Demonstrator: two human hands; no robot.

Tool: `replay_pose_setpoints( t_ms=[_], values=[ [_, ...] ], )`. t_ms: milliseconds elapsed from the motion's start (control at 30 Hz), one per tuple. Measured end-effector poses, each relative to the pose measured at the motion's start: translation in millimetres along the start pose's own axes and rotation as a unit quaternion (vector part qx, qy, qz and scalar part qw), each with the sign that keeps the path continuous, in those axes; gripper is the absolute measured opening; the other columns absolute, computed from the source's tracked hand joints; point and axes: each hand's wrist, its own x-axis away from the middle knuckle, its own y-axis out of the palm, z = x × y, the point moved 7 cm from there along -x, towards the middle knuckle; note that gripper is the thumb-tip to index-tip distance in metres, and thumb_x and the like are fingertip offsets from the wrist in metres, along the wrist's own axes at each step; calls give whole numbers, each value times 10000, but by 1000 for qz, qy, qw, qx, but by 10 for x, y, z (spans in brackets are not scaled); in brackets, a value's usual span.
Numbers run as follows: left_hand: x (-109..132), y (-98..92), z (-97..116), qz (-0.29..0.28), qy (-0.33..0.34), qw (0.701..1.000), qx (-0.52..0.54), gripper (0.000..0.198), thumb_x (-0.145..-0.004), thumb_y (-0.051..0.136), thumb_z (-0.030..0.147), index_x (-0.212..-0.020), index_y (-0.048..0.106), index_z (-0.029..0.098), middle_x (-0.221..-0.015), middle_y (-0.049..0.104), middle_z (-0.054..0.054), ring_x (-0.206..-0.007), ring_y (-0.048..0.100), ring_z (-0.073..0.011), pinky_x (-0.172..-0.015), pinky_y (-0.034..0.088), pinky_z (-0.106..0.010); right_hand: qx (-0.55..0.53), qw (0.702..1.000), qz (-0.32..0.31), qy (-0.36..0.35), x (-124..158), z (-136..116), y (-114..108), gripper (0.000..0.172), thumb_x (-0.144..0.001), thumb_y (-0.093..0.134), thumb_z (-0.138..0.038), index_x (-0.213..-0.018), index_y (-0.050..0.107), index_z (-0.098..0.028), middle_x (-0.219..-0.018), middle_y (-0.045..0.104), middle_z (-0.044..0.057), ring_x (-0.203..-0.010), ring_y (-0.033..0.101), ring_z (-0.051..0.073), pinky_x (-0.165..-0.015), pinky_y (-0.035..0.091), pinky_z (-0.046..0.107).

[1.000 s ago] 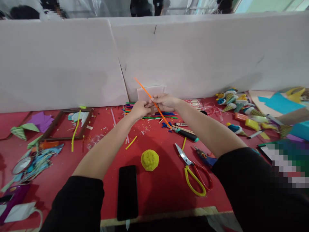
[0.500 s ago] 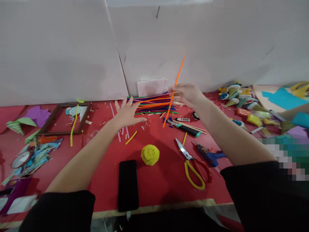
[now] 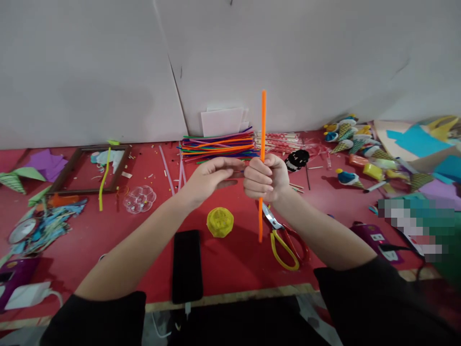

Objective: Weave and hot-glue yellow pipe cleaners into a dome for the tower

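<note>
My right hand [image 3: 265,179] is wrapped in a fist around an orange pipe cleaner [image 3: 263,122], which stands almost upright and sticks out above and below the fingers. Close by on its left, my left hand [image 3: 216,179] has its fingers stretched and loosely curved toward the fist, with nothing visible held in it. Behind both hands lies a bundle of many-coloured pipe cleaners [image 3: 216,146]. On the table below them rests a yellow, rounded, many-sided piece [image 3: 220,222]. Scissors [image 3: 284,240] with one yellow and one red handle lie under the right wrist.
A black phone [image 3: 187,266] with a cable lies at the red table's front edge. To the left are a clear flower-shaped tray [image 3: 140,199] and a brown frame [image 3: 90,170]. Small cone-shaped crafts [image 3: 349,132] and coloured paper [image 3: 414,142] cover the right side. A wall rises behind.
My right hand has come lower and closed fully around the orange pipe cleaner, which was tilted and is now nearly vertical. My left hand has moved right, close to the right one.
</note>
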Motion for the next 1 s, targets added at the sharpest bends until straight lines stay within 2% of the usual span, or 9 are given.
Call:
replay_pose_setpoints(
  t_ms=[133, 267, 400, 500, 667, 833, 1000],
  values=[
    [196, 89, -23, -1, 1, 1000, 25, 218, -758, 806, 235, -972, 770, 210, -1116, 782, -48, -1073, 740, -219, -981, 582, -365, -51, 998, -48, -2, 66, 42, 87, 419, -860, 566, -289, -516, 344, -202, -442, 314, -81, -348, 219, 60, -398, 344, 200],
    [288, 152, -28, 28, 15, 998, 52, 221, -725, 850, 260, -911, 743, 209, -1024, 775, -19, -990, 742, -165, -950, 572, -303, -61, 997, -51, 1, 81, 70, 133, 437, -842, 574, -290, -486, 337, -198, -422, 290, -80, -338, 219, 54, -395, 323, 198],
    [329, 170, 26, 72, 50, 995, -51, 350, -623, 928, 268, -874, 694, 200, -909, 748, 1, -878, 729, -155, -843, 586, -282, -52, 999, -5, 9, 70, 164, 110, 411, -798, 576, -260, -487, 311, -208, -447, 319, -64, -357, 249, 66, -398, 321, 209],
    [341, 157, 25, 80, 33, 989, -122, 431, -544, 972, 293, -849, 683, 196, -827, 747, 0, -790, 722, -167, -768, 584, -294, -57, 998, 27, -8, 92, 249, 84, 390, -780, 577, -251, -504, 306, -206, -471, 349, -54, -381, 275, 69, -411, 324, 206],
    [370, 123, -13, 63, -3, 990, -128, 287, -629, 930, 308, -827, 754, 198, -747, 753, -6, -696, 705, -152, -693, 586, -284, -95, 995, 6, -31, 223, 361, 136, 412, -814, 551, -242, -491, 297, -208, -449, 306, -68, -353, 257, 68, -376, 280, 199],
    [416, 100, -42, 70, -6, 995, -73, 225, -742, 870, 351, -897, 809, 200, -752, 778, -23, -734, 752, -166, -737, 635, -288, -167, 976, -90, -107, 366, 286, 285, 454, -897, 514, -235, -505, 286, -206, -427, 255, -104, -317, 203, 43, -368, 250, 176],
    [485, 239, -27, 44, 22, 995, -89, 165, -853, 781, 348, -954, 812, 220, -750, 781, -16, -722, 759, -154, -713, 642, -259, -202, 959, -149, -134, 386, 238, 389, 464, -911, 487, -194, -504, 265, -217, -416, 237, -106, -310, 200, 43, -354, 205, 184]
  ],
)
